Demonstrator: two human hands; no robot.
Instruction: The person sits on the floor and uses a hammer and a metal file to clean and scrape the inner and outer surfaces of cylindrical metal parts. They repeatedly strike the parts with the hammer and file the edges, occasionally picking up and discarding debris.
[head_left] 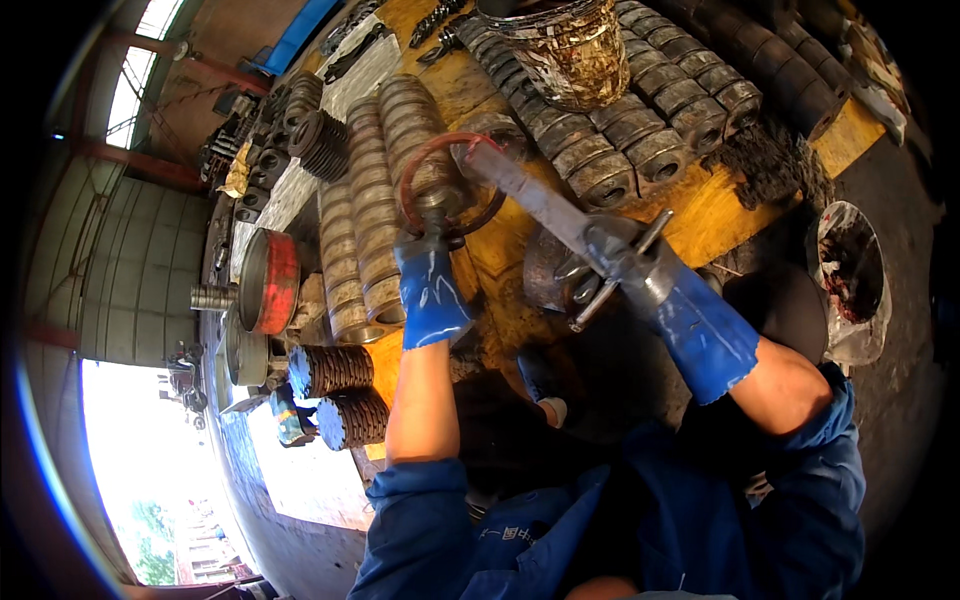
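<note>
Blue gauntlet gloves with dark, grimy fingers cover both of my hands. My left hand (pixel 430 268) is closed on the near edge of a thin reddish-brown ring (pixel 404 188), held tilted over the table. My right hand (pixel 645 272) grips a flat, greyish metal bar (pixel 540 205), its fingers wrapped round the near end. The bar's red-stained far end meets the ring's upper right edge; whether it presses there I cannot tell. A thin metal rod (pixel 655 230) crosses the bar at my right hand. Below that hand sits a dark metal cylinder (pixel 545 270), partly hidden.
Rows of greasy metal rings (pixel 340 235) lie along the yellow table (pixel 700 225), with more rows (pixel 590 150) to the right. A paint-crusted bucket (pixel 570 60) stands on them. At right is a stained pail (pixel 880 300); at left, a red-banded drum (pixel 272 280) and blue-ended stacks (pixel 335 425).
</note>
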